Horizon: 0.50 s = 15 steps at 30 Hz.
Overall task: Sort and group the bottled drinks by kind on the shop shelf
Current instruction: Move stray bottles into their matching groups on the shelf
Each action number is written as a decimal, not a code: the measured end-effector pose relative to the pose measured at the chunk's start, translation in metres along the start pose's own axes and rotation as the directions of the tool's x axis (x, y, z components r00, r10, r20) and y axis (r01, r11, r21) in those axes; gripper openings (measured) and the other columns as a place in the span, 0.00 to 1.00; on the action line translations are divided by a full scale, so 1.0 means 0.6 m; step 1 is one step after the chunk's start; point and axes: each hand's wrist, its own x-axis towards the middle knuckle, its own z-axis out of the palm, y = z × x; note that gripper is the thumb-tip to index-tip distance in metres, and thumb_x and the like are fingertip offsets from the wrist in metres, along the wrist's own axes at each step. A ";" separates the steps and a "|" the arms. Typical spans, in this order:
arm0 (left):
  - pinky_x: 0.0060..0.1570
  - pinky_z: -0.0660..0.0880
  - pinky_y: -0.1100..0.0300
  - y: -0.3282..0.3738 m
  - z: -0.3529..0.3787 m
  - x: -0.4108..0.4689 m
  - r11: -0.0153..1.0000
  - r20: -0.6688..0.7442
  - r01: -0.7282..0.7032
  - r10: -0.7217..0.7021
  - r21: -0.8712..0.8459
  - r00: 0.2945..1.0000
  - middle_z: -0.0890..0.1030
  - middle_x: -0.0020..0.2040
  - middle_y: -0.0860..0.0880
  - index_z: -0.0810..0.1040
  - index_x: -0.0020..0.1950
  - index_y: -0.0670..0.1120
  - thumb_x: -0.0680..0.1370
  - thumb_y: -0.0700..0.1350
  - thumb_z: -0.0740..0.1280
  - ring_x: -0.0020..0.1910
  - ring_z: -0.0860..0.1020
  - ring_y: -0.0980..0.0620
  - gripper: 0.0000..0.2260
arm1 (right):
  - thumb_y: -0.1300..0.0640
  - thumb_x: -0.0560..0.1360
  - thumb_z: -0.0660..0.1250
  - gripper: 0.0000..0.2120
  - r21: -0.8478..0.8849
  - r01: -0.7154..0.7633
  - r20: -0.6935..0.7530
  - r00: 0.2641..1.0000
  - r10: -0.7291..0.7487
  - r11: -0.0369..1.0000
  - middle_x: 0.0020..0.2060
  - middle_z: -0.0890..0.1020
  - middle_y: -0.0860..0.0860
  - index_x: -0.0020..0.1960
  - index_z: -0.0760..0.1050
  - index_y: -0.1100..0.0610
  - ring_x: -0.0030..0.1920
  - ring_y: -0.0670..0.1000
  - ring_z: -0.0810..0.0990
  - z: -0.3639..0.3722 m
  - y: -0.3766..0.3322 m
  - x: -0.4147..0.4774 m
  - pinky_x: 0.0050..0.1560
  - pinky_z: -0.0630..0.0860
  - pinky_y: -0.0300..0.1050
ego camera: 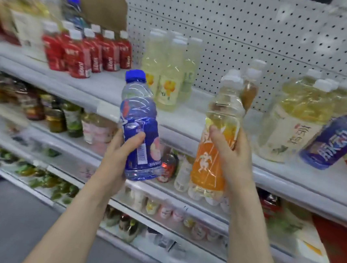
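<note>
Head view looks along a shop rack; the white shelf board is the mark for every place told here. In front of that board, off its edge and in the air, the left hand grips a blue-labelled bottle with a blue cap; fingers curl round the back of the lower body and the thumb lies across the label, so the hand is clamped on it. The bottle stands nearly upright, its top leaning a little to the left. Also in front of the board, further right along its front edge and apart from the first bottle, the right hand clasps an orange-labelled bottle with a white cap and pale yellow drink, thumb on the label's front and fingers round its right side. On the board, at its left end, stands a cluster of red-labelled bottles with white caps. On the board near its middle, against the pegboard that rises from the board's rear, is a group of pale yellow bottles. Further right on the board a brown-drink bottle shows behind the held orange one, then large cream-labelled bottles, and at the board's right end a second blue bottle that leans to the right. Below the board, lower shelves carry more bottles, too blurred to tell apart
</note>
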 end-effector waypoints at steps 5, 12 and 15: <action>0.39 0.81 0.57 0.083 -0.180 -0.032 0.999 -0.127 0.018 -0.015 0.026 0.992 0.86 0.50 0.47 0.76 0.66 0.47 0.74 0.57 0.70 0.44 0.86 0.50 0.24 | 0.36 0.67 0.74 0.22 0.081 -0.085 0.128 0.989 0.074 0.993 0.48 0.86 0.47 0.57 0.77 0.43 0.49 0.51 0.86 0.216 0.024 -0.024 0.52 0.83 0.58; 0.40 0.81 0.57 0.206 -0.426 -0.058 0.995 -0.322 0.019 0.013 0.095 0.947 0.86 0.52 0.45 0.75 0.67 0.44 0.74 0.58 0.69 0.45 0.86 0.49 0.26 | 0.35 0.65 0.74 0.22 0.113 -0.147 0.312 0.944 0.105 0.983 0.52 0.86 0.47 0.56 0.77 0.38 0.54 0.52 0.86 0.521 0.043 -0.067 0.60 0.81 0.63; 0.39 0.82 0.57 0.246 -0.506 -0.058 0.997 -0.408 -0.014 0.045 0.080 0.912 0.87 0.50 0.46 0.75 0.67 0.45 0.76 0.56 0.71 0.44 0.86 0.49 0.23 | 0.34 0.65 0.73 0.26 0.077 -0.148 0.370 0.923 0.110 0.986 0.53 0.86 0.46 0.60 0.76 0.42 0.54 0.49 0.85 0.622 0.041 -0.075 0.61 0.81 0.61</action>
